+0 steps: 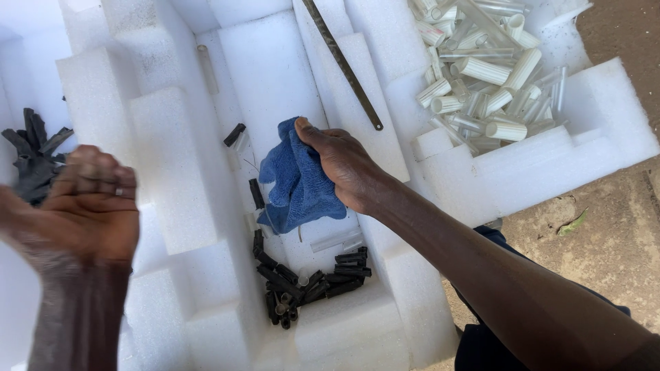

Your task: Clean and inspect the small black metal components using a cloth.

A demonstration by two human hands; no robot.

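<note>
The right hand (344, 165) pinches a blue cloth (299, 182) at the cloth's 2 o'clock edge, over a recess of the white foam tray (179, 172). The left hand (86, 206), blurred and curled shut on nothing visible, hovers well apart at the cloth's 9 o'clock. Black tubes (309, 278) lie at the cloth's 6 o'clock.
</note>
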